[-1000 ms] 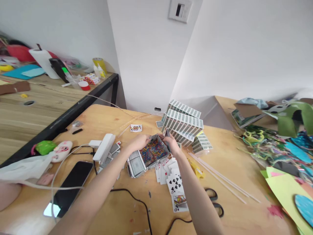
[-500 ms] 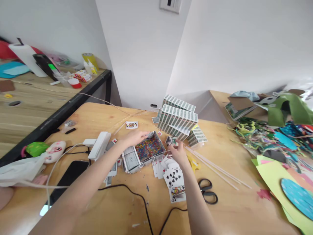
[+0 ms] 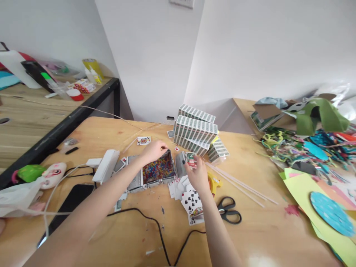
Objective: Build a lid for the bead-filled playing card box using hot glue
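Note:
An open box [image 3: 158, 168] covered in playing cards holds many small colourful pieces. My left hand [image 3: 155, 150] is at the box's far rim with its fingertips pressed together; what they hold, if anything, is too small to make out. To the right of the box, my right hand [image 3: 197, 172] grips a small green, white and red card box [image 3: 190, 158]. Beside it, a grey flap [image 3: 180, 164] stands against the box's right side. Loose playing cards [image 3: 191, 202] lie fanned out below my right hand.
Stacked card boxes [image 3: 196, 129] stand behind my right hand. Right of my forearm lie black scissors [image 3: 229, 210], a yellow tool [image 3: 214, 182] and thin sticks [image 3: 239, 185]. A black cable [image 3: 139, 210] crosses the front, and a phone [image 3: 69, 202] lies left.
The view has shifted slightly right. The grey flap and the small card box's printed face now show beside my right hand. The colourful-piece box appears turned a little.

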The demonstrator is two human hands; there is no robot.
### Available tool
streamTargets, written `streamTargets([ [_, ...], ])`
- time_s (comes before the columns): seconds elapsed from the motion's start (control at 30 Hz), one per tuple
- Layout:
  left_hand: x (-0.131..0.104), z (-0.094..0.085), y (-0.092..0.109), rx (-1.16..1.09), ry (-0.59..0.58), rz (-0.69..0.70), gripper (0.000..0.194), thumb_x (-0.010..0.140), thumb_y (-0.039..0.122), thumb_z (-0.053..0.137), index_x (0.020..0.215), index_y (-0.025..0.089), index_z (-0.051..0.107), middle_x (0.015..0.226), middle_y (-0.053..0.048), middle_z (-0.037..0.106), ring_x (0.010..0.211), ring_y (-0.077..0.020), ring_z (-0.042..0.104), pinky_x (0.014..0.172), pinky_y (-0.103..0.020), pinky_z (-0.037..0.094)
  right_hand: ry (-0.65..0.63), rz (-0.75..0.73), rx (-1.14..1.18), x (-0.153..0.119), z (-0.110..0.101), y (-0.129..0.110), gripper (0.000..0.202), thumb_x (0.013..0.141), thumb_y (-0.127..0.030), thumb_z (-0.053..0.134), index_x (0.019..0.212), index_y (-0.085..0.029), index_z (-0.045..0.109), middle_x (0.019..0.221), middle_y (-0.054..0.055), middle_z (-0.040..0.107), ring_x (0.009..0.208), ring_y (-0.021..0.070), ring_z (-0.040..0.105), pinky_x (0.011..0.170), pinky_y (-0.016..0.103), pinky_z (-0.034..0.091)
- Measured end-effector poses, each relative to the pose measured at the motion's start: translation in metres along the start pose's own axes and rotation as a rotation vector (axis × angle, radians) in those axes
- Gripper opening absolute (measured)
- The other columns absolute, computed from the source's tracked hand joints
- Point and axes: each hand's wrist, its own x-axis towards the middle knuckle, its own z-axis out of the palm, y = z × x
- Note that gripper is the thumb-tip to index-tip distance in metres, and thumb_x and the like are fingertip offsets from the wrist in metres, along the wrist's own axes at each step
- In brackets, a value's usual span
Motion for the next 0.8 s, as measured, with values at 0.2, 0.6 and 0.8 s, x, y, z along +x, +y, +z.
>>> streamTargets([
  [0.2, 0.001, 0.016, -0.005, -0.175, 0.031, 0.000, 0.022, 0.079, 0.030, 0.052, 0.087, 0.019, 0.070, 0.089, -0.002, 0.073, 0.080, -0.0166, 0.066, 0.073, -0.025, 0.049, 0.212, 0.351, -0.162, -0.018, -0.078, 0.045, 0.036, 0.077, -0.051, 0.048, 0.086, -0.019, 0.061, 0.076, 0.007, 0.068, 0.065, 0.0207, 0.062, 0.061, 0.030, 0.043],
  [0.6, -0.002, 0.021, -0.004, -0.061, 0.095, -0.031, 0.026, 0.080, 0.039, 0.052, 0.083, 0.020, 0.070, 0.090, -0.003, 0.073, 0.082, -0.0176, 0.065, 0.071, -0.026, 0.047, 0.025, 0.345, -0.600, -0.036, -0.043, 0.090, 0.042, 0.078, -0.056, 0.042, 0.079, -0.018, 0.059, 0.079, 0.017, 0.066, 0.079, 0.0295, 0.064, 0.067, 0.037, 0.048],
  [0.8, -0.003, 0.013, -0.001, 0.001, 0.068, -0.033, 0.028, 0.081, 0.041, 0.051, 0.084, 0.020, 0.069, 0.090, -0.004, 0.072, 0.081, -0.0176, 0.065, 0.070, -0.025, 0.046, 0.102, 0.412, -0.619, -0.032, -0.039, 0.087, 0.045, 0.073, -0.056, 0.047, 0.087, -0.015, 0.059, 0.079, 0.020, 0.065, 0.075, 0.0329, 0.065, 0.063, 0.042, 0.048],
])
